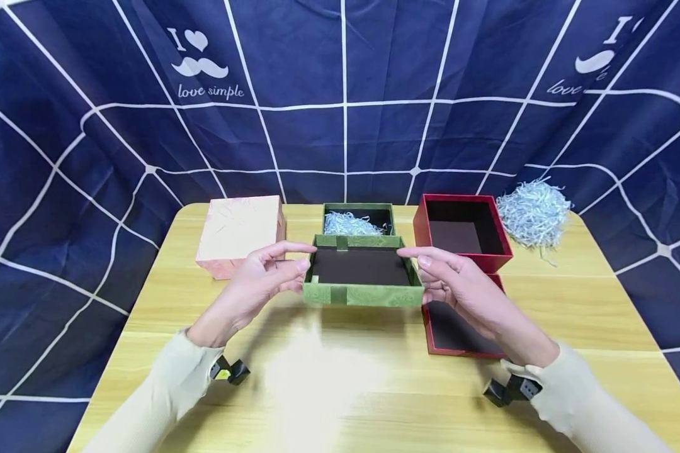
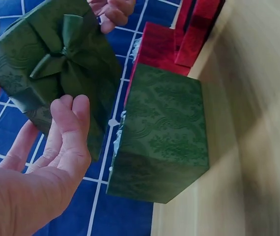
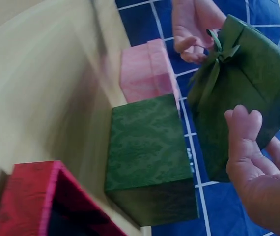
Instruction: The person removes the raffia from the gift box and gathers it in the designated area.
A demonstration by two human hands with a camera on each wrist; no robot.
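Note:
Both hands hold a green patterned box lid [image 1: 376,296] over the table, its black inside facing the head camera. My left hand [image 1: 252,286] grips its left end between thumb and fingers. At the opposite end my right hand [image 1: 467,289] grips it the same way. On the lid's outer face, a green ribbon bow [image 2: 65,51] shows in both wrist views. Just beyond the lid stands the matching green box [image 2: 167,118], open at the top, with pale blue shredded paper [image 1: 348,224] inside; the lid hides part of it in the head view.
A closed pink box [image 1: 240,229] stands to the left. An open red box [image 1: 463,226] stands to the right, with a red lid [image 1: 459,330] lying inside-up nearer me. Behind at right is a heap of pale blue shredded paper [image 1: 534,214]. A blue cloth surrounds the wooden table [image 1: 566,302].

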